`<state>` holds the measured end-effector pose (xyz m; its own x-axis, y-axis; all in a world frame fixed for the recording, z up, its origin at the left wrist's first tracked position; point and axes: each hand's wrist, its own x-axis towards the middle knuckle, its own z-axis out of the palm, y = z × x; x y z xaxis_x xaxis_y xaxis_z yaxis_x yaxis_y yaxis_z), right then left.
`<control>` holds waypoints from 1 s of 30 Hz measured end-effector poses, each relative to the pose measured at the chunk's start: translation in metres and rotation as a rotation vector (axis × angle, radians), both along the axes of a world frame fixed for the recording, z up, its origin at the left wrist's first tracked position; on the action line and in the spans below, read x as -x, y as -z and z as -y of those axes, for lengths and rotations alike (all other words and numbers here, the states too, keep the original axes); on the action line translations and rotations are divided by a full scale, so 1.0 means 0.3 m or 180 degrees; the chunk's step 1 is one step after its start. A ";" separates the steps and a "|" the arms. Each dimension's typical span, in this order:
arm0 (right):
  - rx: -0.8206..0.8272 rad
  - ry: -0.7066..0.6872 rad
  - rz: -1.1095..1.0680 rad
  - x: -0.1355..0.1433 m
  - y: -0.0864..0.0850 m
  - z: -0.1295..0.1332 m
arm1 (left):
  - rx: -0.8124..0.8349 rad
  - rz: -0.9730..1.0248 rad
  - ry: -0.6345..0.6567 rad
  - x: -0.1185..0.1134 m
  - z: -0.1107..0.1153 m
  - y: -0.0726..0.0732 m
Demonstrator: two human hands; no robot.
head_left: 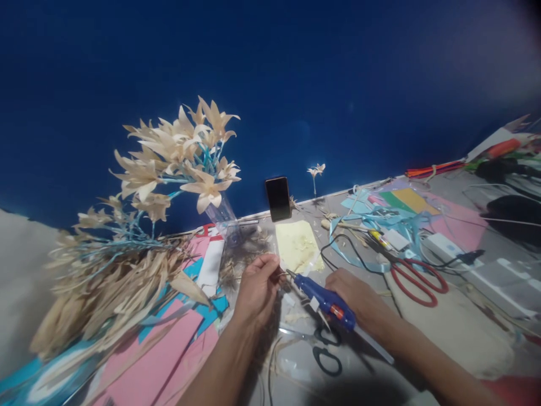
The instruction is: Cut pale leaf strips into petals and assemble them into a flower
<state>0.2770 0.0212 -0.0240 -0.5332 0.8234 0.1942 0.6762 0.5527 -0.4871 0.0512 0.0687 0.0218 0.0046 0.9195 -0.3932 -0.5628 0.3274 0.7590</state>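
My right hand [353, 296] grips a blue hot glue gun [315, 294], and a clear glue stick [374, 344] juts out of its back end. The nozzle points left, close to the fingertips of my left hand [257, 287]. Those fingers are pinched together; what they hold is too small and hidden to name. Just beyond the nozzle lies a pale yellow sheet [298, 243] with dried glue on it. Beneath the glue gun are scissors with black handles [327, 358].
Cream husk flowers [207, 189] stand in a clear vase [226, 220] at left, above dried husks [101, 299] and pink paper [156, 349]. A phone [278, 198] leans against the blue wall. Red-handled scissors [418, 282], blue ribbon [380, 217] and a power strip [477, 270] are at right.
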 end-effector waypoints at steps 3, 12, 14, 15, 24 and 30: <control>0.0014 0.0043 0.0061 -0.003 0.005 -0.003 | -0.0001 0.0006 -0.0007 0.002 -0.001 -0.002; -0.0037 0.0022 0.0142 -0.002 0.009 -0.013 | 0.0029 -0.0005 0.0017 0.003 -0.003 -0.003; -0.0034 0.0039 0.0196 0.007 0.004 -0.015 | 0.0026 -0.0020 0.0023 0.002 -0.001 -0.006; -0.0034 0.0049 0.0218 0.009 0.004 -0.016 | 0.0021 -0.0029 0.0025 0.003 -0.002 -0.008; -0.0053 0.0189 0.0108 -0.026 -0.019 0.009 | 0.0100 -0.0128 -0.0010 0.026 -0.012 -0.005; -0.0104 0.0741 0.0665 -0.042 -0.044 -0.035 | 0.0068 -0.0062 0.0183 0.021 0.006 -0.021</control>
